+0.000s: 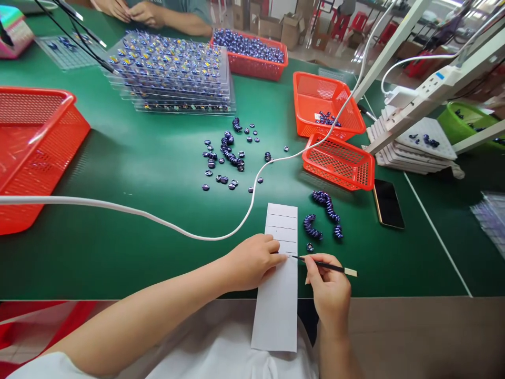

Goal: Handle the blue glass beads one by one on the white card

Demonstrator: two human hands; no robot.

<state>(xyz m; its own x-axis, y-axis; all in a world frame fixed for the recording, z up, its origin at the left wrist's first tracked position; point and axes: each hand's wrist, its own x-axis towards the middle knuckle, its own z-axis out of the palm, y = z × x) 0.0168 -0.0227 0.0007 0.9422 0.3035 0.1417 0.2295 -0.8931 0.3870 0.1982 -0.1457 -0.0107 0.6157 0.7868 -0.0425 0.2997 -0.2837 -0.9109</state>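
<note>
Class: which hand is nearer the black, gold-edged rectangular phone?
Right. The right hand is lower-left of the phone in view; the left hand is farther left, on the white paper strip.

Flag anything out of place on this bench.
The white cable looks odd: it strings across the workspace rather than running aside, though whether it touches the green table is unclear. The paper strip overhangs the near edge.

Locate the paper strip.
In the head view's lower middle, the white paper strip overhangs the table, the left hand on it, the right hand beside it.
</note>
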